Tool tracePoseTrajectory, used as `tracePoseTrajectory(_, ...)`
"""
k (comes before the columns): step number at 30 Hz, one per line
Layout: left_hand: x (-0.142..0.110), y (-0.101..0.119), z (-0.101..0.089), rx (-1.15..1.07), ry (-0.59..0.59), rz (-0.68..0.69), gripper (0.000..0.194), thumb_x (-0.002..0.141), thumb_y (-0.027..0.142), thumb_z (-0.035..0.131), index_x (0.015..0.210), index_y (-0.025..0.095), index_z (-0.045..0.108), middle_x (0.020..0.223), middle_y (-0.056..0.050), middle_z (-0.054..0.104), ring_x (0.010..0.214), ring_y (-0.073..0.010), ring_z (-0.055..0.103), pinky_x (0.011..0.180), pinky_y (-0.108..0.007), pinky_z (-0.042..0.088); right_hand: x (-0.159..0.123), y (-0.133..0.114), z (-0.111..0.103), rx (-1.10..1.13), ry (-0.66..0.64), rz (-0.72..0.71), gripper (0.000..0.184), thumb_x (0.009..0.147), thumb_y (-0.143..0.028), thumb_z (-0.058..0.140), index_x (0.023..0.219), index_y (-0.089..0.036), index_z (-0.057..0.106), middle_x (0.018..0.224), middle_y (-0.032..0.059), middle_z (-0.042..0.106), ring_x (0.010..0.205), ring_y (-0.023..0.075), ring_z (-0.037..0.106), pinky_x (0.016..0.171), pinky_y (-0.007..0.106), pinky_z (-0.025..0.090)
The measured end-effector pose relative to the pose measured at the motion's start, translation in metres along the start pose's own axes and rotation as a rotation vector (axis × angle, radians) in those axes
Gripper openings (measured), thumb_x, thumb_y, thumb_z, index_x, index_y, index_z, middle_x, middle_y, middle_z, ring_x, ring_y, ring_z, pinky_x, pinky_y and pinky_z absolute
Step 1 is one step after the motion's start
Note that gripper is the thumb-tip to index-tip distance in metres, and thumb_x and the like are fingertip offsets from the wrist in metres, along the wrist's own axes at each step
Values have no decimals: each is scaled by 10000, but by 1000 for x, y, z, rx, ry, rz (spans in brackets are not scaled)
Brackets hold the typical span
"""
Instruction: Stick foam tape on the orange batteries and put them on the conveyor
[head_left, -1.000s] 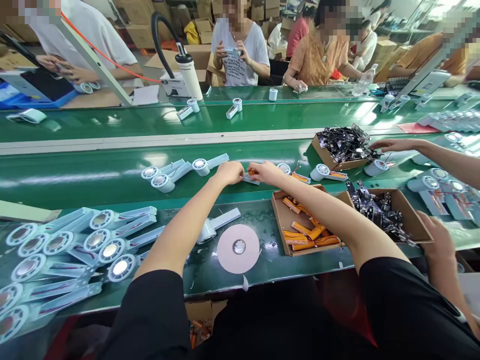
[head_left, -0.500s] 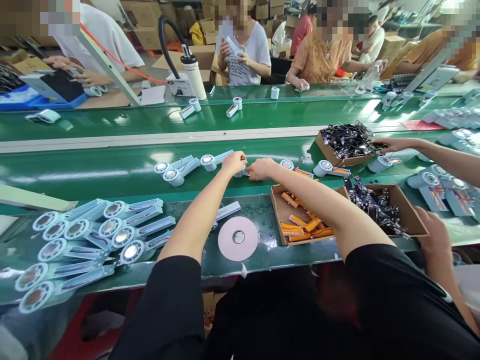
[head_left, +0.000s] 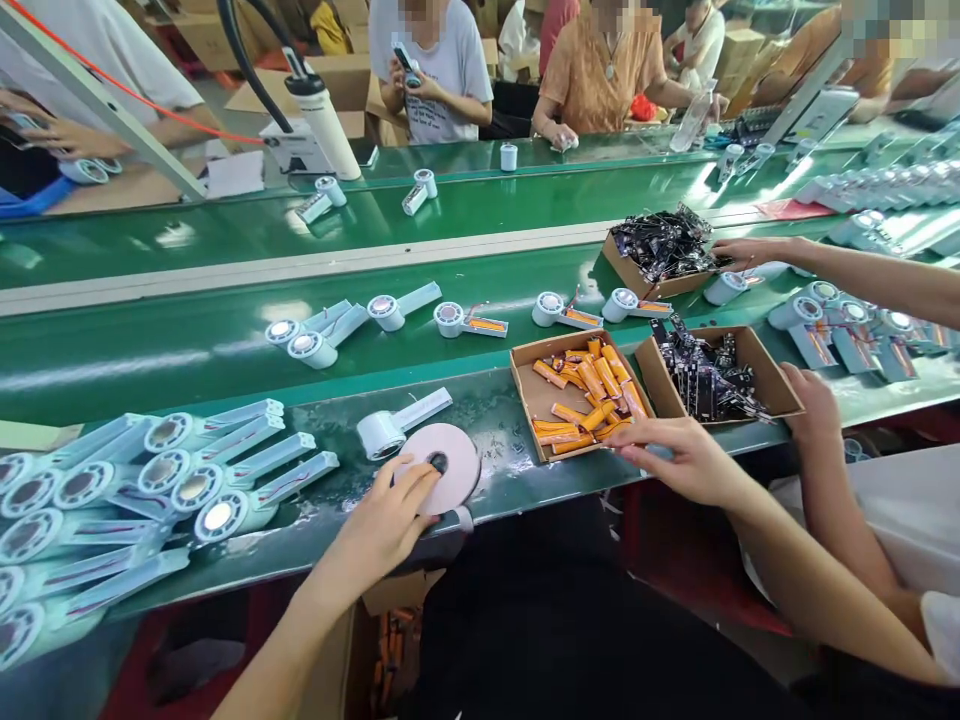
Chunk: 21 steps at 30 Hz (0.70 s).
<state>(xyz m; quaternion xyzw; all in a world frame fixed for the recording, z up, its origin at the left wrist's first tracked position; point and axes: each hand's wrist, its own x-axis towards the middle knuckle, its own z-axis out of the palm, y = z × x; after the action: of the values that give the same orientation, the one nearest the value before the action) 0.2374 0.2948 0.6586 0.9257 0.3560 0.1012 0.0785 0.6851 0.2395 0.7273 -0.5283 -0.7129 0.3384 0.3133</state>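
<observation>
My left hand [head_left: 390, 517] grips a flat pinkish-white roll of tape [head_left: 454, 455], fingertips at its dark centre hole and thumb by its near edge. Just behind the roll lies a pale blue handheld fan body [head_left: 380, 433], its handle pointing right. My right hand [head_left: 686, 457] is at the near right corner of a cardboard box [head_left: 523, 398]; its fingers are stretched out and the thumb is apart. Orange-wrapped batteries [head_left: 592, 378] lie loose in that box. Whether the fingertips touch a battery or only the rim is unclear.
Many fan bodies [head_left: 195, 490] lie in rows at left. Several more, including a fan with an orange battery [head_left: 450, 320], lie on the green belt [head_left: 150, 350]. Boxes of black circuit boards [head_left: 712, 380] stand at right, where a co-worker's hands [head_left: 814, 405] reach in. People sit opposite.
Both hands have come back from the belt: the left to the tape roll, the right to the battery box. A fan with an orange battery now lies uncovered where they were. The view has shifted.
</observation>
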Motion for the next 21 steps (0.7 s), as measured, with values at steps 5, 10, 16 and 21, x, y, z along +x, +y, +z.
tracePoseTrajectory(5,39,31,-17,34,486,61,446,893,153,761,1301,204,589,1216,-132,702,1479,-414,435,1200,-680,416,14,-42,94,344,-329,95,632,920,-463,774,1478,-223,599,890,22,814,751,168,763,634,233,557)
tracePoseTrajectory(10,51,33,-26,-146,654,-80,528,879,128,763,1349,278,574,1262,-92,664,1463,-375,484,1094,-589,569,45,-62,119,-36,-639,-137,192,994,-355,685,948,-218,811,737,7,766,681,150,704,645,236,471)
tracePoseTrajectory(16,48,31,0,-265,598,-195,569,893,180,747,1415,271,540,1375,-120,610,1497,-367,425,1038,-514,612,121,-17,57,-649,-47,67,362,1073,-375,502,1132,-139,771,1136,166,789,1099,288,690,925,361,485)
tracePoseTrajectory(21,64,51,16,-184,549,-70,550,869,87,691,1380,229,547,1332,-122,648,1415,-384,483,1142,-630,497,161,14,46,-647,-73,116,223,979,-267,650,1074,-144,810,1135,164,793,1220,326,645,1059,452,462)
